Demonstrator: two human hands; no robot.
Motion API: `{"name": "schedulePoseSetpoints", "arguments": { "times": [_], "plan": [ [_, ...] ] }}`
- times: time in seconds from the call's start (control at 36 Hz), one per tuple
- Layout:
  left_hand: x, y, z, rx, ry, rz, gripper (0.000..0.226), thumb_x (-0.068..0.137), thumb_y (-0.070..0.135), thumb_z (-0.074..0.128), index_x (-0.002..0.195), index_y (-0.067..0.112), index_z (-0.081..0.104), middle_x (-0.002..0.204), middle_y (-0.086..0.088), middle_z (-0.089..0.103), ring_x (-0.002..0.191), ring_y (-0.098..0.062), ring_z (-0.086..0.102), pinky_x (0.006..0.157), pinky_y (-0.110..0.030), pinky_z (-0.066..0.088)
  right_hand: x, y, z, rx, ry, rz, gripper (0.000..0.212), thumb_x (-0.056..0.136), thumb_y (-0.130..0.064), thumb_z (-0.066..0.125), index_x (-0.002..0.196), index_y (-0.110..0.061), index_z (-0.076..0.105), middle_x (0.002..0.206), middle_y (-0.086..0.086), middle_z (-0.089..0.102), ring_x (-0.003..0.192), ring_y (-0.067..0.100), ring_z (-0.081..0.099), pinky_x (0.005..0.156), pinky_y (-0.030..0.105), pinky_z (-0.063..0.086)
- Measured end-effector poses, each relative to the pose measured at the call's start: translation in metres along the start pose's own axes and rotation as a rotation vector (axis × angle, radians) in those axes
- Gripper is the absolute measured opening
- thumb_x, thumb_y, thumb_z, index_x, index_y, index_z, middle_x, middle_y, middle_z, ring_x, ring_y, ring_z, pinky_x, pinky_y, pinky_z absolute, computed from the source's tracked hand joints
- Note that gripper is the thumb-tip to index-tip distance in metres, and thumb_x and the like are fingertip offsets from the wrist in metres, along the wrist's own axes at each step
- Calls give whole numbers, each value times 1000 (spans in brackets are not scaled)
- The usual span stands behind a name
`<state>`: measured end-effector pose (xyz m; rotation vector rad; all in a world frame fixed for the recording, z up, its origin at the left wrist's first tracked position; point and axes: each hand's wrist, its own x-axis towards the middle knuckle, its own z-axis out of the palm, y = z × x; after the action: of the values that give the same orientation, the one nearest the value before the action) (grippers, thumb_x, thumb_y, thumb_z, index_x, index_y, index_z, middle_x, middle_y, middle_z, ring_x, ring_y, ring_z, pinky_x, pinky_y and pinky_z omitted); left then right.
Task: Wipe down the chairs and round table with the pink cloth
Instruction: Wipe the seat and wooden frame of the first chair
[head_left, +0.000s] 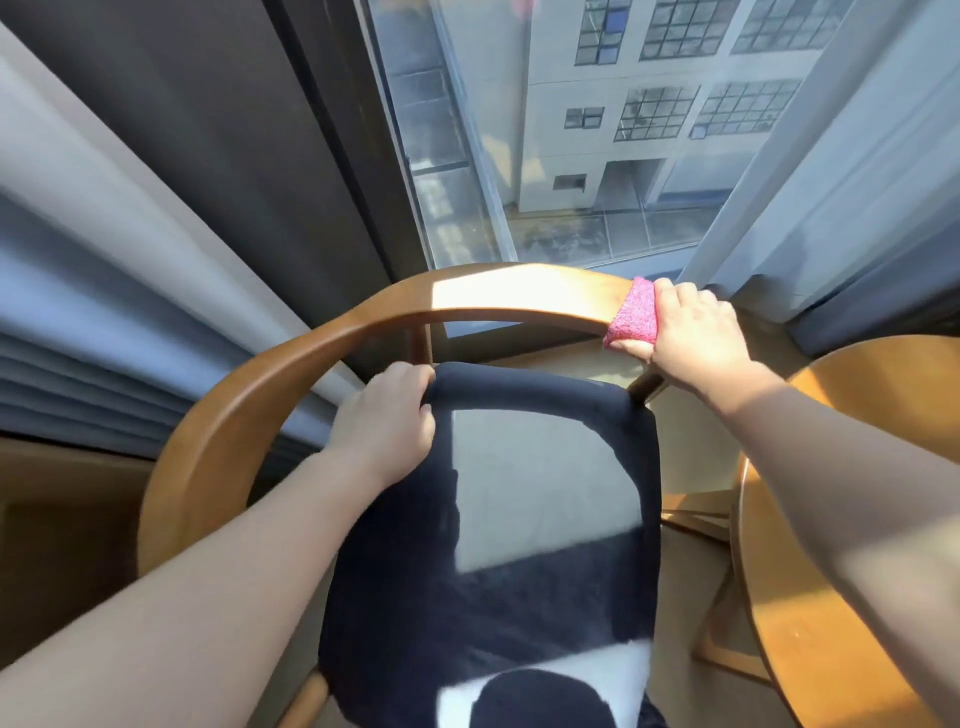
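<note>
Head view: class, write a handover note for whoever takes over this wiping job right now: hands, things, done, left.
Right hand holds the pink cloth wrapped over the right end of the chair's curved wooden rail.
Left hand grips the back edge of the dark seat cushion.
Round table stands at right, no hand on it.
Done: cannot tell how much is wiped.
Left: finish the rail, then the table.

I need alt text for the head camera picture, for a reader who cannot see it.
The right hand wraps a pink cloth around the curved wooden rail of a chair, while the left hand grips its dark cushion. A round wooden table stands to the right, a window behind.
</note>
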<state>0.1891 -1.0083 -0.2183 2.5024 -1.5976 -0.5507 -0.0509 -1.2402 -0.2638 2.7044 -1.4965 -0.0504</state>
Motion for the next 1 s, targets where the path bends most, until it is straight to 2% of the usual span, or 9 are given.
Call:
{"name": "schedulePoseSetpoints", "arguments": {
  "times": [0.11, 0.19, 0.25, 0.36, 0.61, 0.72, 0.81, 0.86, 1.0],
  "plan": [
    [-19, -3, 11, -52, -61, -50, 38, 95, 23, 45, 133, 24, 44, 133, 3, 49, 116, -20, 51, 92, -39, 45, 9, 2, 1, 4, -19, 20, 90, 69, -80, 55, 119, -6, 45, 105, 19, 58, 94, 40, 57, 78, 46, 45],
    [-32, -7, 17, -57, -72, -63, 38, 95, 22, 45, 132, 23, 44, 132, 4, 49, 117, -20, 51, 93, -39, 45, 5, 10, -1, 22, -13, 78, 89, 69, -79, 58, 118, -6, 45, 105, 19, 58, 96, 40, 57, 79, 47, 44],
    [-81, -14, 23, -90, -89, -131, 39, 95, 22, 44, 134, 23, 43, 132, 5, 49, 117, -20, 51, 92, -38, 46, -18, -7, -2, 10, -36, 24, 89, 69, -78, 59, 118, -5, 45, 106, 20, 58, 98, 40, 56, 80, 47, 43],
    [-92, -20, 30, -111, -76, -147, 40, 95, 22, 43, 135, 24, 44, 132, 6, 50, 114, -19, 53, 91, -36, 46, -19, -9, 1, 49, -55, 55, 91, 68, -77, 61, 120, -4, 45, 108, 21, 58, 100, 41, 57, 81, 47, 44],
    [-120, -31, 30, -169, -85, -175, 40, 97, 23, 46, 136, 27, 44, 133, 10, 51, 114, -13, 54, 93, -31, 48, -20, 17, 6, 152, -129, 215, 94, 71, -64, 72, 128, 3, 39, 117, 29, 50, 109, 47, 49, 91, 52, 42],
    [-147, -45, 33, -152, -80, -218, 36, 96, 22, 44, 132, 26, 46, 127, 9, 55, 107, -15, 56, 88, -36, 50, -25, 8, 4, 195, -158, 327, 91, 74, -56, 75, 129, 6, 37, 122, 31, 47, 113, 49, 46, 96, 52, 39],
    [-162, -50, 35, -135, -80, -237, 34, 96, 21, 43, 130, 26, 48, 124, 9, 56, 107, -16, 57, 87, -38, 51, -38, 6, 6, 337, -154, 516, 80, 82, -35, 77, 135, 5, 31, 130, 30, 42, 121, 49, 45, 101, 52, 37],
    [-169, -52, 35, -131, -71, -247, 34, 97, 20, 42, 129, 26, 49, 123, 9, 56, 107, -16, 57, 87, -38, 51, -44, 8, 5, 365, -182, 565, 70, 87, -23, 72, 134, 7, 32, 131, 31, 45, 124, 48, 46, 101, 49, 38],
    [-188, -52, 33, -129, -41, -266, 34, 98, 20, 42, 130, 26, 50, 125, 11, 56, 107, -12, 56, 87, -32, 52, -64, -4, -19, 280, -298, 491, 44, 76, -14, 81, 114, -5, 61, 106, 23, 61, 102, 43, 61, 82, 40, 48]
  ]
}}
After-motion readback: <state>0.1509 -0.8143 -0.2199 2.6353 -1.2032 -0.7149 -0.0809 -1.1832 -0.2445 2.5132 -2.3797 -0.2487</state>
